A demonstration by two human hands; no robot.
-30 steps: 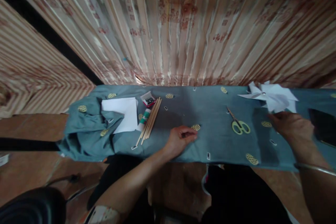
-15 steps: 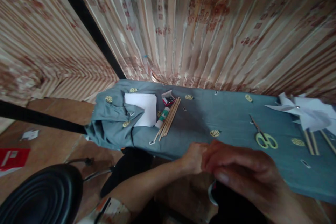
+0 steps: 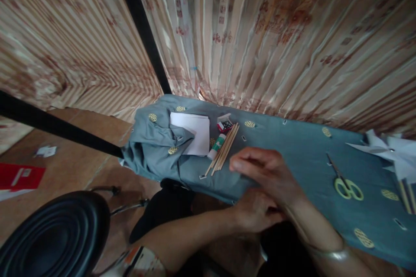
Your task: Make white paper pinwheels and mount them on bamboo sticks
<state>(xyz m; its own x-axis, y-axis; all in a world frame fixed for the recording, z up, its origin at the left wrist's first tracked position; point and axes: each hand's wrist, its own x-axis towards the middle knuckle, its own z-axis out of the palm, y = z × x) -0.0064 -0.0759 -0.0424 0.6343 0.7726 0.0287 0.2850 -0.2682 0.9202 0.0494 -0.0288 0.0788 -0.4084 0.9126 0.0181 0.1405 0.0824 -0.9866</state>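
My left hand (image 3: pixel 256 210) is low at the table's front edge, its fingers curled beneath my right wrist. What those fingers close on, if anything, is hidden. Just above it, my right hand (image 3: pixel 264 171) is over the cloth with its fingers bent in and the thumb close to them; nothing shows in it. Several thin wooden sticks (image 3: pixel 226 149) lie to the left of my right hand, beside a green and white glue stick (image 3: pixel 217 146). Behind them is a small open red box (image 3: pixel 225 125) with dark little pieces inside. White paper (image 3: pixel 199 132) lies further left, partly under a cloth fold.
Scissors with light green handles (image 3: pixel 346 184) lie right of my hands on the grey cloth (image 3: pixel 302 151). White paper pinwheels (image 3: pixel 393 149) on sticks are at the far right. A black round stool (image 3: pixel 55 238) stands lower left, and a patterned curtain (image 3: pixel 260 52) hangs behind the table.
My view has turned left, shifting the table's things rightward in the picture. My right hand has swung up and forward over the cloth; my left hand now sits under its wrist.
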